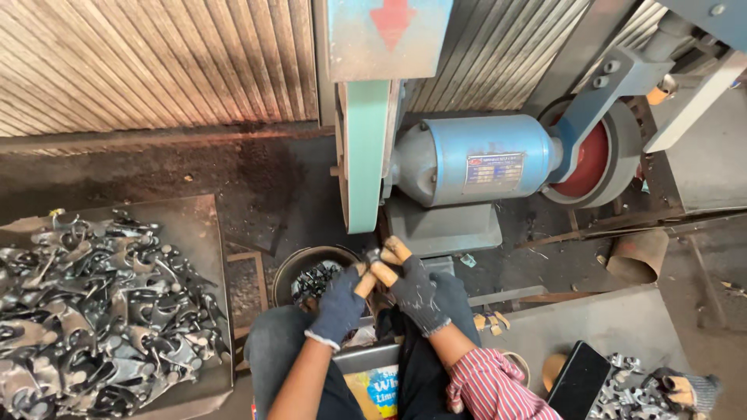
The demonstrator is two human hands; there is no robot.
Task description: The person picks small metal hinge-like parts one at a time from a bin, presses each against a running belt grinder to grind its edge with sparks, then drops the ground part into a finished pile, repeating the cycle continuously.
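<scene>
My left hand (340, 303) and my right hand (414, 289), both in dark knit gloves with tan fingertip covers, are closed together on a small dark metal part (373, 255). The part sits just below the lower edge of the green grinding belt (364, 155). A blue motor (478, 159) drives the belt and a red wheel (590, 165) on its right end. Below my hands a round dark bowl (299, 268) holds several small metal pieces. My knees are on either side of it.
A flat tray (194, 225) at the left is heaped with several grey forged metal parts. At the bottom right lie a black phone (580, 379), more metal parts and a spare glove (689, 390). A corrugated metal wall stands behind the machine.
</scene>
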